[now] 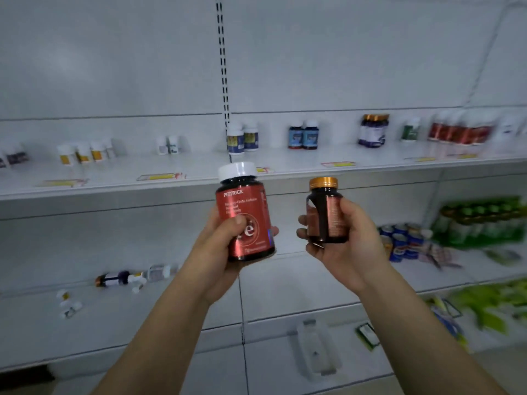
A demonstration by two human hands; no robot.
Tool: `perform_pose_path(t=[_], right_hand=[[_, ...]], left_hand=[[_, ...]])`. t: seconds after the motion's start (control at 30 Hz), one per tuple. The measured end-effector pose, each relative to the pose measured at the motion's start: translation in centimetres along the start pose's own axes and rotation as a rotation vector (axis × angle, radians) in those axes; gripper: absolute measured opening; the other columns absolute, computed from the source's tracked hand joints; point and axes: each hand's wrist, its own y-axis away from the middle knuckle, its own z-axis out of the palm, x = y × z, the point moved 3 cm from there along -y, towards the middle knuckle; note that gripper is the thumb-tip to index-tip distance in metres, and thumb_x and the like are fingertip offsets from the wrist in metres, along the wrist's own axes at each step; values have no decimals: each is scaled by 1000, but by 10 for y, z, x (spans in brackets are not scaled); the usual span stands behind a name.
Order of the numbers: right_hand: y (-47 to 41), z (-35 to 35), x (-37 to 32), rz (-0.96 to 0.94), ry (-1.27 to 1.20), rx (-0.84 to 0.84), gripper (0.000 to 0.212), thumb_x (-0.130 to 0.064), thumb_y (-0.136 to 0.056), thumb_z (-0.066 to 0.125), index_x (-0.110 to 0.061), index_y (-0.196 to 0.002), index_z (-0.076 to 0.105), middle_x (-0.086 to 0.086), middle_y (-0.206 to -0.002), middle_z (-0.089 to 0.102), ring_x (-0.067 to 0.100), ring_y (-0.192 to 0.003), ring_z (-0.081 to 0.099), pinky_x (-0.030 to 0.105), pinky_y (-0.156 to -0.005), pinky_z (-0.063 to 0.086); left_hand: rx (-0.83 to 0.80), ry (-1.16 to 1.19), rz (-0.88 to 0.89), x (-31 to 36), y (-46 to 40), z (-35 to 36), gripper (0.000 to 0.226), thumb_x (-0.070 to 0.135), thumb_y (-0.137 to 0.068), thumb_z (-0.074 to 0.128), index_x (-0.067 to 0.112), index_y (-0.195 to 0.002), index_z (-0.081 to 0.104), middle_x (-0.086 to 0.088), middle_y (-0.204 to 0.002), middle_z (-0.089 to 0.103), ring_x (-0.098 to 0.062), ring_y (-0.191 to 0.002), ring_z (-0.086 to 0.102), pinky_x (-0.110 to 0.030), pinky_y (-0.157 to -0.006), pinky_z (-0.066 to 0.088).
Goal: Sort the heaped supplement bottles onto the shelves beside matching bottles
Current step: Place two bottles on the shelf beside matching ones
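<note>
My left hand (218,246) grips a dark bottle with a red label and a white cap (245,215), held upright in front of the shelves. My right hand (348,243) holds a smaller dark bottle with a copper label and a gold cap (325,210), also upright. Behind them, the upper shelf (285,173) carries small groups of standing bottles: red-labelled ones (459,131) at the far right, gold-capped ones (372,131), blue ones (303,135) and yellow-labelled white ones (82,152). A few loose bottles (122,277) lie on the lower shelf at the left.
Blue cans (399,240) and green bottles (479,220) stand on the lower shelf at the right. Green packets (490,306) fill the bottom right. A clear plastic holder (313,349) lies on the lowest shelf. A slotted upright (224,81) divides the shelf bays.
</note>
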Motion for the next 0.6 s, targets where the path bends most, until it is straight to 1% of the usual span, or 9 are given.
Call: perform_pose_path(t=[0.07,0.13,0.23,0.3,0.33,0.4,0.43,0.53,0.6], right_hand=[[19,-38,-31,-50,-9,64,45,-41,-96,34,-10,-100,68,12,-89,68,22,-69,64,34,-64,41],[40,-81,-64,-105,-41,127,46,-42,-95,37,-8,-101,67,12,-86,66,23,-65,62,34,-65,41],[77,-151,-114,-176,-31,224,49,-48,-83,48,-8,-107,62,11,-77,61,24,-64,59,33,-61,43],[104,-197,-146,-223,25,262,47,-44,-75,54,-9,-106,61,11,-77,61,24,-66,60,34,-61,48],[117,-219,-162,-247,68,275,45,-40,-73,56,-11,-107,61,11,-80,61,23,-69,61,33,-61,49],[142,-257,-192,-283,158,317,42,-33,-72,59,-14,-109,60,9,-86,63,21,-71,63,32,-59,51],[151,-275,-207,-296,187,340,41,-31,-72,61,-15,-110,59,8,-86,64,21,-72,64,31,-59,52],[169,-323,-247,-316,230,371,35,-23,-75,69,-15,-108,60,8,-88,68,26,-83,64,38,-67,54],[174,-351,-268,-336,205,386,28,-22,-82,58,-13,-108,60,12,-91,66,29,-85,63,40,-67,54]], left_hand=[[-50,-16,-10,-16,-8,53,70,28,-57,78,19,-121,51,-14,-102,70,-35,-88,69,-42,-64,57],[-102,3,-59,-42,-15,109,61,28,-68,73,17,-124,51,-16,-105,68,-33,-86,69,-41,-62,57],[-183,91,-134,-88,-25,194,69,30,-68,67,11,-131,48,-18,-110,68,-34,-92,67,-47,-69,57],[-229,128,-180,-120,-30,247,69,29,-66,61,9,-131,48,-17,-104,69,-33,-87,68,-53,-73,55],[-256,144,-209,-136,-32,273,67,28,-67,55,8,-130,48,-18,-104,69,-34,-86,68,-52,-70,56],[-311,175,-276,-163,-35,322,66,27,-69,50,5,-131,48,-23,-111,65,-38,-87,64,-42,-53,56],[-330,185,-304,-174,-37,344,66,27,-69,49,5,-131,48,-24,-113,63,-40,-89,62,-39,-51,55],[-385,168,-339,-202,-50,404,64,27,-69,51,10,-130,49,-20,-112,65,-36,-95,64,-48,-62,57],[-417,141,-333,-218,-62,437,60,27,-69,51,14,-128,50,-16,-108,67,-32,-92,65,-51,-71,55]])
